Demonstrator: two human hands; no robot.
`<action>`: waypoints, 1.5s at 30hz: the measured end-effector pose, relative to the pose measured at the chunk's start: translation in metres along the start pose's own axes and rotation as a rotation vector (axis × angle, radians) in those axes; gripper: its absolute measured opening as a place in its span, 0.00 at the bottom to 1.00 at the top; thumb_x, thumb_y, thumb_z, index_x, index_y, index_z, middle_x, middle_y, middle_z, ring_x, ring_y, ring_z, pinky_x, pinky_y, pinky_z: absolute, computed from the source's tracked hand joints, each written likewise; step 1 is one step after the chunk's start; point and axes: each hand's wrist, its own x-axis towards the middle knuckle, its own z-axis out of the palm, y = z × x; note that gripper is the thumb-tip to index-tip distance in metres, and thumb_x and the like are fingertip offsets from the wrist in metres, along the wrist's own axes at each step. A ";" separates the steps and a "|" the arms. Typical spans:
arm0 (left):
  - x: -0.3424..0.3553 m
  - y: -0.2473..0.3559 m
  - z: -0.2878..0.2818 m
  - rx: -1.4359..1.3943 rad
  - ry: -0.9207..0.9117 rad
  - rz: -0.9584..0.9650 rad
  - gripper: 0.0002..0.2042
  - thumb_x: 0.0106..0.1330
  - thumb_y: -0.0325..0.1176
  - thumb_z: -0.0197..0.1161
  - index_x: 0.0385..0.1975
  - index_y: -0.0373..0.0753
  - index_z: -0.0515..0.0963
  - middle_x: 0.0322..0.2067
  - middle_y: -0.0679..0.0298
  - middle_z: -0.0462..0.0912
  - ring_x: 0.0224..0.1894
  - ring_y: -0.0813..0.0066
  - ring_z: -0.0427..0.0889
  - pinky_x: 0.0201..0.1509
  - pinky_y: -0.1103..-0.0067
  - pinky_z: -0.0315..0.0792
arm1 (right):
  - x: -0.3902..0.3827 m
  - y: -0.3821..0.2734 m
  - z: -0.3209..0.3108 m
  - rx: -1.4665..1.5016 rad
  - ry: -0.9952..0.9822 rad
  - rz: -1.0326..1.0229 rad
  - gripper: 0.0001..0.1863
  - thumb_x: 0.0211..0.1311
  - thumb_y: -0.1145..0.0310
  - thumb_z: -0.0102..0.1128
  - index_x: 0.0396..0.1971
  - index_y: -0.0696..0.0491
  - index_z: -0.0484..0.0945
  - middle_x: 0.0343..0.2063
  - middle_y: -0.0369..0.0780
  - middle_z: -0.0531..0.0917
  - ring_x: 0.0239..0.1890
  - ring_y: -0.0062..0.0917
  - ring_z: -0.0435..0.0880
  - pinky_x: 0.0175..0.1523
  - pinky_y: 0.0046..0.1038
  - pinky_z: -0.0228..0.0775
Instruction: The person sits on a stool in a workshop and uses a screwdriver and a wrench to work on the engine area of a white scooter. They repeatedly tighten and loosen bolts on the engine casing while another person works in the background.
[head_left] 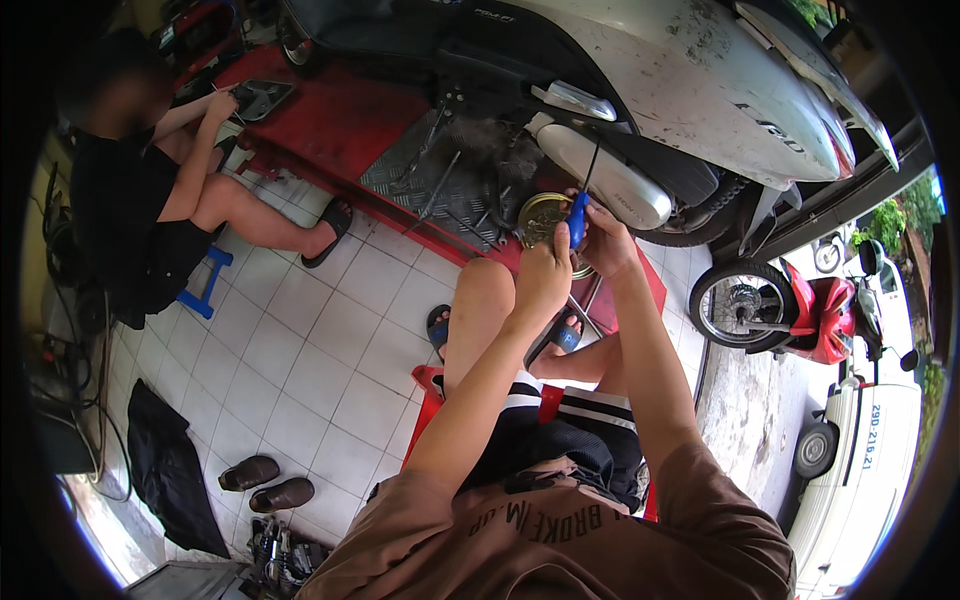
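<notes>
In front of the scooter's silver engine cover [620, 190] I hold a screwdriver [578, 222] with a blue handle and a thin dark shaft pointing up and away. My left hand [546, 275] is closed at the lower end of the handle, its thumb along it. My right hand [610, 245] is closed about the handle's right side, fingers bent. Part of the grip is hidden behind the fingers. Just beyond my left hand sits a round yellowish tin [537, 212] with small contents I cannot make out.
The scooter [680, 60] stands on a red lift platform [330, 135] with several tools on its tread plate [400, 180]. To the left, a person [120, 190] on a blue stool [207, 283] handles a dark part [262, 98]. Brown shoes [282, 495] rest on the tiles; a red motorbike [820, 315] stands right.
</notes>
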 end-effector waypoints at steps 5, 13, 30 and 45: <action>0.002 -0.009 -0.001 -0.008 -0.053 -0.081 0.28 0.74 0.50 0.37 0.23 0.35 0.76 0.15 0.66 0.75 0.16 0.78 0.72 0.22 0.79 0.65 | 0.004 0.006 -0.015 -0.055 0.077 -0.033 0.15 0.63 0.59 0.58 0.40 0.56 0.73 0.31 0.34 0.76 0.28 0.14 0.72 0.33 0.18 0.68; 0.002 -0.004 0.003 0.136 0.016 0.030 0.14 0.66 0.36 0.53 0.27 0.30 0.75 0.21 0.48 0.79 0.24 0.55 0.81 0.28 0.67 0.70 | 0.009 0.006 -0.025 -0.168 0.229 0.017 0.12 0.57 0.59 0.62 0.29 0.52 0.74 0.20 0.31 0.73 0.22 0.15 0.71 0.28 0.19 0.65; 0.169 -0.031 0.081 -0.151 0.046 -0.034 0.08 0.57 0.26 0.61 0.35 0.31 0.77 0.27 0.57 0.81 0.26 0.71 0.83 0.24 0.78 0.76 | -0.017 0.020 -0.126 -0.623 0.376 -0.019 0.03 0.48 0.79 0.59 0.24 0.57 0.76 0.16 0.34 0.77 0.15 0.15 0.72 0.21 0.18 0.62; 0.246 -0.044 0.117 0.059 0.322 0.327 0.05 0.45 0.23 0.63 0.21 0.28 0.78 0.16 0.57 0.80 0.18 0.67 0.82 0.23 0.76 0.74 | -0.044 0.046 -0.201 -1.129 0.447 -0.025 0.10 0.35 0.74 0.66 0.20 0.63 0.77 0.11 0.41 0.76 0.14 0.21 0.73 0.23 0.27 0.66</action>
